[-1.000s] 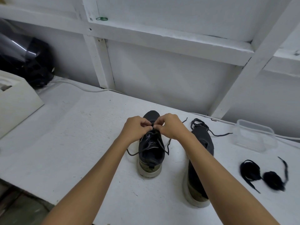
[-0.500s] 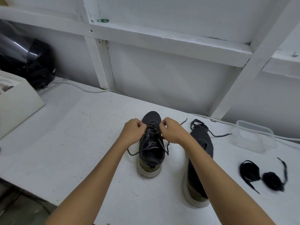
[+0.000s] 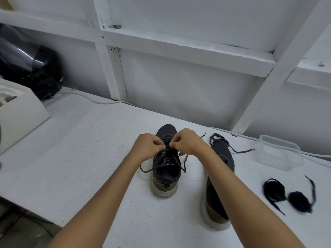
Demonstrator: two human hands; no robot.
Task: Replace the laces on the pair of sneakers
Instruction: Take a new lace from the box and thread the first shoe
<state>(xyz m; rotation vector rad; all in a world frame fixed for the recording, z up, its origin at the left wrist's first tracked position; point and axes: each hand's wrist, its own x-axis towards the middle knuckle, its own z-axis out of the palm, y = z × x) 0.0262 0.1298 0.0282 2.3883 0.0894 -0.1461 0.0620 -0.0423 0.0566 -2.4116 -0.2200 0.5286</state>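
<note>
White desk (image 3: 75, 149) held both sneakers: left hand (image 3: 147, 147) and right hand (image 3: 188, 141) each pinched the lace (image 3: 165, 149) on the near sneaker (image 3: 165, 169), apparently mid-lacing, second sneaker (image 3: 219, 185) right of them loosely laced, bundled laces (image 3: 288, 194) farther right.

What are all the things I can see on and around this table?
Sneakers: 2, black with pale soles; left sneaker mid-table, right sneaker beside it.
Lace on left sneaker: 1, dark.
Loose lace: 1, black, at right sneaker's toe.
Bundled laces: 2, black, right.
Clear container: 1, far right.
White box: 1, left.
Helmet: 1, black, far left.
Table: 1, white.
Left hand, right hand: pinching the lace.
</note>
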